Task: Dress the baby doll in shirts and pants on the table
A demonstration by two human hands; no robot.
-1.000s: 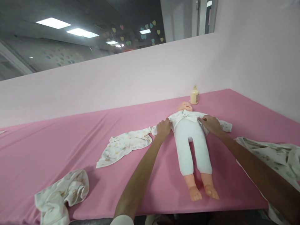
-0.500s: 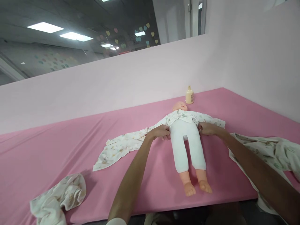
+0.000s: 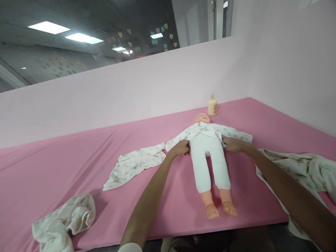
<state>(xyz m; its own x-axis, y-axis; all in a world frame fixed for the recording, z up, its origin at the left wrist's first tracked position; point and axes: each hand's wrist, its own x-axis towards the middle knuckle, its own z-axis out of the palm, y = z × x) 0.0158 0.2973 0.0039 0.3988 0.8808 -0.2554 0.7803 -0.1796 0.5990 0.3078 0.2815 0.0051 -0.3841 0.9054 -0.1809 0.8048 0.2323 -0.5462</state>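
Note:
A baby doll [image 3: 208,164] with a white cloth body lies on its back, head toward the wall and bare feet toward me. It wears a printed baby shirt [image 3: 202,130], its sleeves spread to both sides and its lower edge bunched at the waist. At the doll's left-hand side in view, my left hand [image 3: 181,147] is closed on the shirt's hem. On the opposite side my right hand [image 3: 232,144] pinches the other edge of the hem. The fingertips of both hands are partly hidden.
A pink-covered table [image 3: 141,126] bears everything. Printed baby trousers [image 3: 133,166] lie left of the doll, and a crumpled printed cloth [image 3: 68,220] at the front left. Another printed cloth [image 3: 301,168] hangs over the right edge. A pump bottle [image 3: 212,106] stands by the wall.
My left hand has shifted very slightly, its fingers curled closer at the shirt. My right hand and the doll have hardly moved; the camera view moved a little.

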